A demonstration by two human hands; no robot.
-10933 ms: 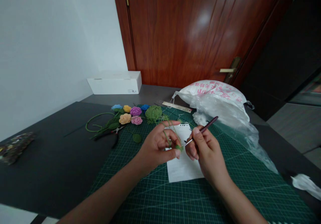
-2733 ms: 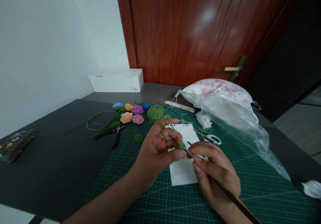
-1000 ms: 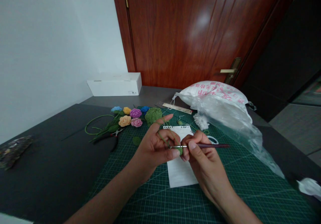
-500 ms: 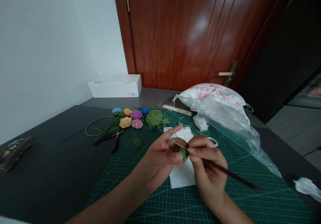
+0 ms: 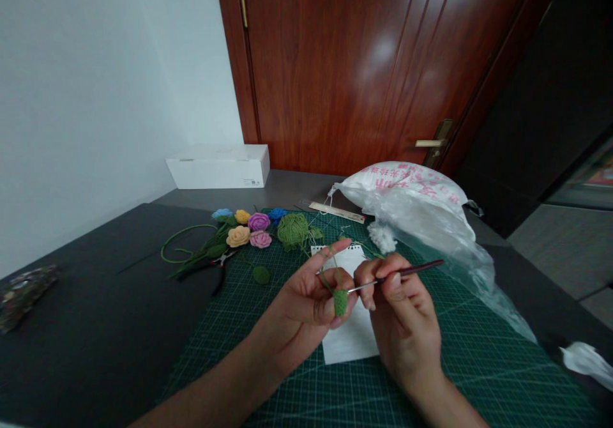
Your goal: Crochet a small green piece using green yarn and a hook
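Note:
Between the thumb and fingers of my left hand (image 5: 306, 303) is a small green crochet piece (image 5: 340, 302). Green yarn (image 5: 327, 275) runs from it up over my raised left index finger. My right hand (image 5: 405, 313) grips a crochet hook (image 5: 412, 271) by its dark handle. The hook's metal tip reaches the upper right edge of the crochet piece. Below both hands lies a white spiral notepad (image 5: 352, 338). Behind them sits a loose ball of green yarn (image 5: 293, 230).
A green cutting mat (image 5: 287, 396) covers much of the dark table. Crocheted flowers (image 5: 238, 236), pliers (image 5: 221, 268) and a green leaf (image 5: 261, 275) lie left. A ruler (image 5: 338, 212), white stuffing (image 5: 382, 237) and a big plastic bag (image 5: 416, 198) are behind, with a white box (image 5: 220, 167) back left.
The crochet hook has swung from pointing down to the right to tilting up to the right. My right hand has turned with it, and the green piece is now more visible.

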